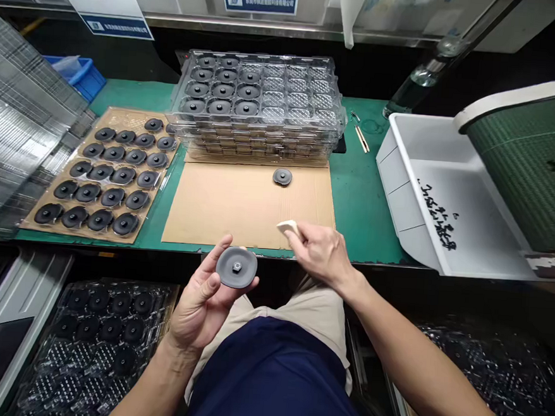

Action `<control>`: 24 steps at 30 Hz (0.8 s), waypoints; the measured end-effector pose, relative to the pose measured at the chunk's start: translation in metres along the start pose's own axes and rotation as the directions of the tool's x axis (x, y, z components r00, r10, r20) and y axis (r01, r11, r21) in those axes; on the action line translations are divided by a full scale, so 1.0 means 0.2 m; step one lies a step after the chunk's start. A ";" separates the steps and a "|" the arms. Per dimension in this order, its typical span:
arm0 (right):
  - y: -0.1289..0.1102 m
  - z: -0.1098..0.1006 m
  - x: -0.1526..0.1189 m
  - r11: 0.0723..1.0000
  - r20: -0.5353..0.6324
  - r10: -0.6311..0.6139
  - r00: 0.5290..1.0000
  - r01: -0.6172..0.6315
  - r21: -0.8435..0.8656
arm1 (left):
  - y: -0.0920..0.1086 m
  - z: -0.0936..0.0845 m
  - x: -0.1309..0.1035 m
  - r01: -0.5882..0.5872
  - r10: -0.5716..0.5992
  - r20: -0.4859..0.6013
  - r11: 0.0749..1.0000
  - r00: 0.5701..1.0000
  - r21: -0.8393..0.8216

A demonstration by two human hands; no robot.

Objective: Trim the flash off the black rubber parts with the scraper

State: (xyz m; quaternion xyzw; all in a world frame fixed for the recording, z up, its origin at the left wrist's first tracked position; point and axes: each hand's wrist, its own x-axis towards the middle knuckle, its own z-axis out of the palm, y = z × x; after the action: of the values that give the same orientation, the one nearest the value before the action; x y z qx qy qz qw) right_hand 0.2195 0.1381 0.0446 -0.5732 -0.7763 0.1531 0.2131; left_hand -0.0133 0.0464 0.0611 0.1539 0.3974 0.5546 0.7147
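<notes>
My left hand (199,307) grips a dark grey, rounded disc (236,275) by its edge, its face with a small raised centre knob turned up toward me. To the right, my right hand (319,249) is closed around a folded white cloth (287,226), which pokes out past the fingers. Both hands are at the front edge of the bench, apart from each other. A second grey disc (282,176) lies on the brown cardboard sheet (230,198) beyond my right hand.
Stacked clear trays (296,117), partly filled with discs, stand behind the cardboard. On the left lies another tray of discs (113,174). A white bin (398,178) is at the right, near a bottle (417,81) and tweezers (361,139). More trays (101,341) sit below the bench.
</notes>
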 end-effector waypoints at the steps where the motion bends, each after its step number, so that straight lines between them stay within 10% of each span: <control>1: 0.08 0.03 0.03 0.996 0.008 0.078 0.997 -0.078 -0.036 | 0.00 0.01 0.00 0.016 -0.016 0.013 1.000 1.000 0.000; 8: 0.50 0.23 0.10 0.926 -0.089 0.338 0.937 -0.348 -0.146 | -0.06 0.07 0.03 0.157 -0.148 -0.062 0.971 0.987 0.179; 24: 0.55 0.35 0.06 0.929 -0.205 0.261 0.943 -0.304 -0.214 | -0.18 0.10 0.09 0.186 -0.165 -0.089 0.905 0.982 0.382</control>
State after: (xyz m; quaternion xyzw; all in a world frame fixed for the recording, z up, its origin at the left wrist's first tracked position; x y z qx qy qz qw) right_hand 0.2725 0.1828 -0.0674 -0.7121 -0.6767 0.0360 0.1838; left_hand 0.0267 0.0552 0.0439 0.2409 0.5309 0.4024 0.7058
